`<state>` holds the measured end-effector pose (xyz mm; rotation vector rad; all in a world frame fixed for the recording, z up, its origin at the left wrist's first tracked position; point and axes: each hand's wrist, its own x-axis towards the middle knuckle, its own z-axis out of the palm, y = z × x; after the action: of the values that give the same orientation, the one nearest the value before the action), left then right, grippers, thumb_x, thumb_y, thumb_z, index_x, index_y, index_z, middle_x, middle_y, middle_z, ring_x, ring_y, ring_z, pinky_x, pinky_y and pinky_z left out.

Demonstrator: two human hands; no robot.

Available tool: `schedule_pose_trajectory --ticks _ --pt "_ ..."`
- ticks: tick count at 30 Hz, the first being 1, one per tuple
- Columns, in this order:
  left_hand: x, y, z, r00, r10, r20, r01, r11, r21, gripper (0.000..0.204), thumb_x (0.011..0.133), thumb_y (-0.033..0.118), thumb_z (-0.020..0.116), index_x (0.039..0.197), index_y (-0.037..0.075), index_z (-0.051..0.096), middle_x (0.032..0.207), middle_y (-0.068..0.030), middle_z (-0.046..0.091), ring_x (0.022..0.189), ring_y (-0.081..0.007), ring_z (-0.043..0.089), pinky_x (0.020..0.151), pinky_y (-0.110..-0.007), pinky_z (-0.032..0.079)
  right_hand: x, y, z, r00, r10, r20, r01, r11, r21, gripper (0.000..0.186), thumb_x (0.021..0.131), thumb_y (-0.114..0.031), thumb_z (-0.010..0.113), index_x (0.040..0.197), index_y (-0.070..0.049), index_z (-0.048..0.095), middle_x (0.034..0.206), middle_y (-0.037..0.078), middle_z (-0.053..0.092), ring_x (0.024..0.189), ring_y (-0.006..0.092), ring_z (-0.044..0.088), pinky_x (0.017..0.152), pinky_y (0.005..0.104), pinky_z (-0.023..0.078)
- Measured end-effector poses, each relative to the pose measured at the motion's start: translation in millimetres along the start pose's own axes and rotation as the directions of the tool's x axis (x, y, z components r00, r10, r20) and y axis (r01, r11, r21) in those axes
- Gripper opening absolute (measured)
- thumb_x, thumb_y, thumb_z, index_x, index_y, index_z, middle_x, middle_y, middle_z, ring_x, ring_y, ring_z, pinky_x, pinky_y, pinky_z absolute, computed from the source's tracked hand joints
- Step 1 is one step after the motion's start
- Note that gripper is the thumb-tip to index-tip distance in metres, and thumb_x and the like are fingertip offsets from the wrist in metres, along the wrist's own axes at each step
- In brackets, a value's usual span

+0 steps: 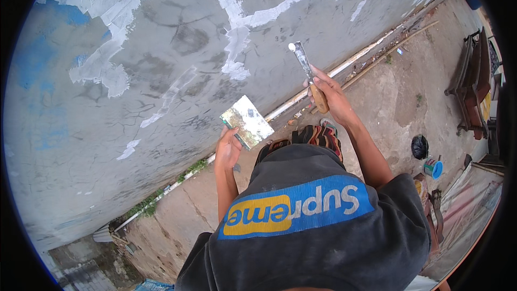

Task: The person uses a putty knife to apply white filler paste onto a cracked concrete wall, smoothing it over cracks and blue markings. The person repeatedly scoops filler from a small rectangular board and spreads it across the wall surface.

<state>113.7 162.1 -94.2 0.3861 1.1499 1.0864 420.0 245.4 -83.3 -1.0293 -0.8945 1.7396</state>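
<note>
My left hand [229, 148] grips a flat rectangular board [247, 121] by its left edge; pale paste and greenish-brown smears cover its face. Right of it and higher, my right hand [334, 99] is closed on the wooden handle of a putty knife [299, 59], whose metal blade points up and carries a white dab at its tip. In front of me is a grey wall [161, 43] with blue areas, dark cracks and irregular strips of white filler.
A white pipe [288, 105] runs along the wall's foot beside a long pole [377, 62]. On the concrete ground [398, 91] at right are dark wooden furniture [474, 91], a black bag [420, 146] and a blue-lidded bucket [432, 168]. A pale sheet [474, 210] lies at lower right.
</note>
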Motion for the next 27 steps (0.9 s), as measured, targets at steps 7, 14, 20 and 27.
schedule_pose_trajectory --ticks 7,14,20,27 --pt "-24.2 96.7 -67.3 0.982 -0.157 0.101 0.071 0.817 0.573 0.047 0.094 0.014 0.055 0.136 -0.001 0.042 0.120 -0.0102 0.059 0.106 -0.0155 0.057 0.090 -0.028 0.046 15.5 73.5 97.6 0.931 -0.225 -0.286 0.271 0.953 0.133 0.046 0.102 -0.016 0.042 0.147 -0.008 0.035 0.092 0.003 0.057 0.079 0.0097 0.053 0.070 0.0254 0.048" --pt "-3.9 146.0 -134.4 0.953 -0.301 0.042 0.136 0.548 0.826 0.038 0.095 0.015 0.058 0.129 -0.002 0.053 0.114 -0.0065 0.064 0.102 -0.0134 0.058 0.090 -0.028 0.044 29.9 90.2 159.7 0.849 -0.319 -0.422 0.380 0.923 0.067 0.045 0.101 -0.014 0.043 0.146 -0.012 0.039 0.086 0.002 0.055 0.069 0.0087 0.052 0.062 0.0251 0.047" --pt "13.8 150.2 -146.2 0.960 -0.280 0.027 0.114 0.473 0.874 0.038 0.095 0.017 0.059 0.128 -0.002 0.054 0.115 -0.0065 0.064 0.101 -0.0131 0.058 0.090 -0.026 0.043 50.5 87.1 170.6 0.741 -0.451 -0.498 0.394 0.892 -0.222 0.045 0.102 -0.017 0.043 0.147 -0.013 0.039 0.083 0.001 0.054 0.066 0.0074 0.048 0.058 0.0247 0.044" --pt "19.5 151.6 -143.7 0.961 -0.274 0.035 0.101 0.466 0.879 0.033 0.095 0.016 0.058 0.123 -0.001 0.058 0.112 -0.0056 0.065 0.101 -0.0120 0.057 0.091 -0.026 0.042 69.6 96.7 183.0 0.605 -0.636 -0.479 0.413 0.765 -0.494 0.048 0.097 -0.008 0.049 0.144 -0.010 0.041 0.078 0.010 0.051 0.065 0.0131 0.048 0.061 0.0290 0.043"
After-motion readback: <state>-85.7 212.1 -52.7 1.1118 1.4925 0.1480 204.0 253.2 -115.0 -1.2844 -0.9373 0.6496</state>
